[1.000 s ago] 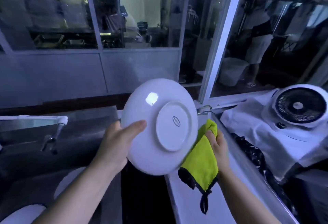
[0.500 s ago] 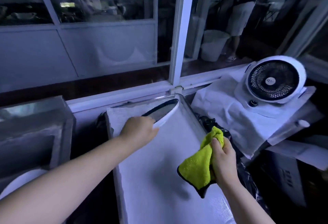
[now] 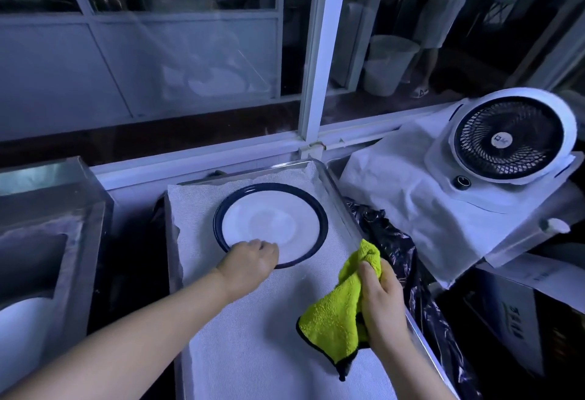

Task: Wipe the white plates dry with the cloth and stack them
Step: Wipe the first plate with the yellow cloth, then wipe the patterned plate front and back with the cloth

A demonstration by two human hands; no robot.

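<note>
A white plate with a dark blue rim (image 3: 272, 222) lies flat, face up, at the far end of a metal tray (image 3: 340, 190) lined with white mesh cloth. My left hand (image 3: 250, 260) rests on the plate's near edge, fingers curled over the rim. My right hand (image 3: 381, 301) hovers above the tray's right side and grips a bunched yellow-green cloth with black trim (image 3: 340, 311). Another white plate (image 3: 22, 333) shows partly at the lower left, in the sink.
A steel sink basin (image 3: 53, 228) sits left of the tray. A white fan (image 3: 512, 140) stands on a cloth-covered stand to the right, with black plastic sheeting (image 3: 395, 251) between it and the tray. Glass window panes run behind; a person stands beyond them.
The plate, held upright and bottom-out a second ago, was tilted down and now lies flat on the tray. My right hand moved right with the cloth. The view swung right and down.
</note>
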